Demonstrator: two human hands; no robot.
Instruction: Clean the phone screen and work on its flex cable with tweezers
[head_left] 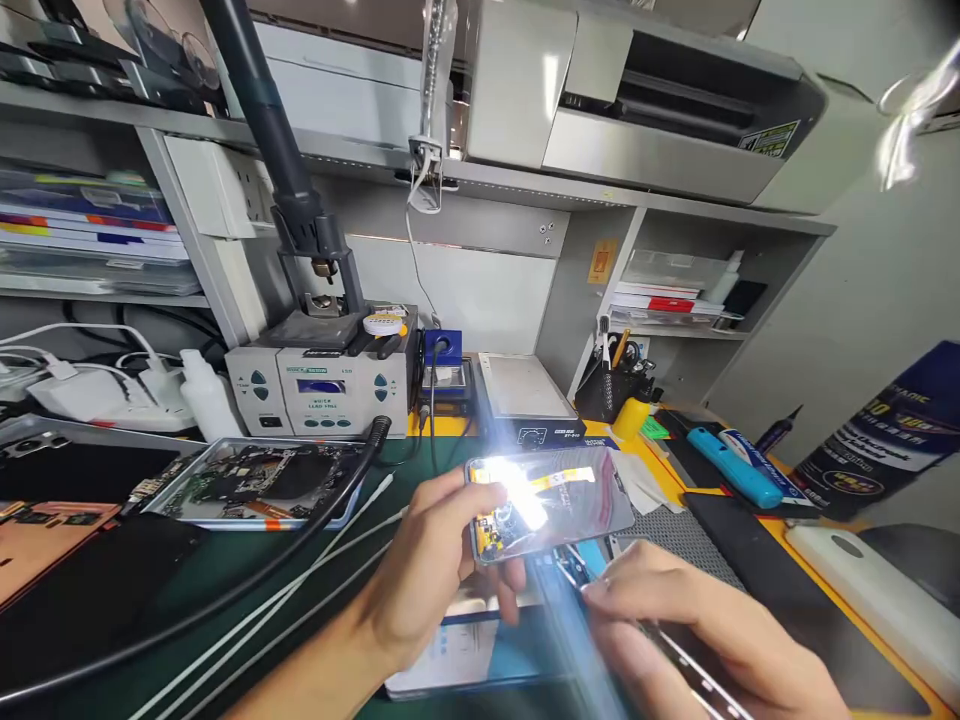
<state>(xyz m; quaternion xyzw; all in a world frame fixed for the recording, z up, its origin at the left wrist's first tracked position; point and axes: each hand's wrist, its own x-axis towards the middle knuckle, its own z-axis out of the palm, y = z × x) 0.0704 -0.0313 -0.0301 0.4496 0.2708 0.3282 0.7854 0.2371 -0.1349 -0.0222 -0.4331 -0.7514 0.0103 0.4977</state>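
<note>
A phone display panel [592, 510] is tilted up in the middle, its back showing flex cables and a bright glare at its left half. My left hand [442, 530] grips the panel's left end, thumb on the back face and fingers beneath. In my right hand [660, 610], a thin dark tool [694, 672] is pinched between thumb and fingers, its front end just below the panel's lower edge. Whether the tip touches the panel cannot be made out. Beneath both hands lies a blue and white device or pad [450, 655], partly hidden.
A grey soldering station [322, 385] stands at the back left, its black hose crossing the green mat. An opened device [262, 480] lies in front of it. White cables, a yellow bottle [631, 418], a blue tool [731, 468] and a large spray can [885, 440] surround the work.
</note>
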